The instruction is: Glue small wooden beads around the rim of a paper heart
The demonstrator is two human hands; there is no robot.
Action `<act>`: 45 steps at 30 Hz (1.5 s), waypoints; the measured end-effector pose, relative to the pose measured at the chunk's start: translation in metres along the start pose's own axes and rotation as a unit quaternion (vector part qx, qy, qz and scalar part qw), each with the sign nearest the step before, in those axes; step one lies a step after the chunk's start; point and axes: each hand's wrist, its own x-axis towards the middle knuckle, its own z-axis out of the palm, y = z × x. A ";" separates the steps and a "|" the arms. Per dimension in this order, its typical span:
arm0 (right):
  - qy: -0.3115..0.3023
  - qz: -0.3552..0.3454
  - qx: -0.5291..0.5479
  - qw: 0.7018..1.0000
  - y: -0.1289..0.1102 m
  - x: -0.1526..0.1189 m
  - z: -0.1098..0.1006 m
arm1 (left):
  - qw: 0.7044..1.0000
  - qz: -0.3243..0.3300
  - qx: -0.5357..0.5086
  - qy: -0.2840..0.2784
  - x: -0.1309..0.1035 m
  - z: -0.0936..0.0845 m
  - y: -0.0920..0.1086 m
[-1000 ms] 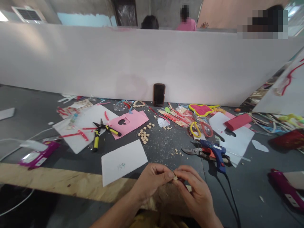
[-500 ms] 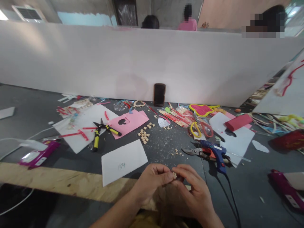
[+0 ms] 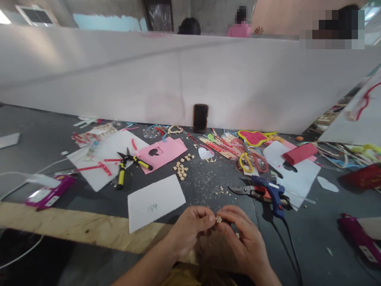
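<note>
A small pale flower-shaped piece is pinched between my two hands near the table's front edge. My left hand has its thumb and forefinger closed at the piece's left side. On the other side, the thumb and forefinger of my right hand grip it too. Similar pale pieces lie in a loose group beyond my left hand. A white card with green writing rests left of my hands. Beyond my right hand are pruning shears and a blue glue gun.
A phone leans against the white partition. Yellow-black pliers lie on papers at the left, near a purple power strip. Scissors and red-patterned strips lie farther back. People's heads show beyond the partition.
The pale piece now shows its flower shape more fully between my fingertips. My hands have barely moved. A thin shadow line has appeared across the partition.
</note>
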 end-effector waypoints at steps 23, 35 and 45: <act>0.007 -0.052 -0.036 0.998 0.004 -0.004 0.004 | 0.999 -0.025 -0.021 0.025 -0.002 0.001 -0.002; -0.008 -0.031 -0.027 0.999 0.004 -0.008 0.006 | 0.999 -0.019 -0.026 0.019 -0.004 0.002 -0.001; 0.011 0.001 -0.009 1.000 0.010 -0.012 0.010 | 0.999 -0.013 -0.033 -0.002 -0.003 -0.001 0.000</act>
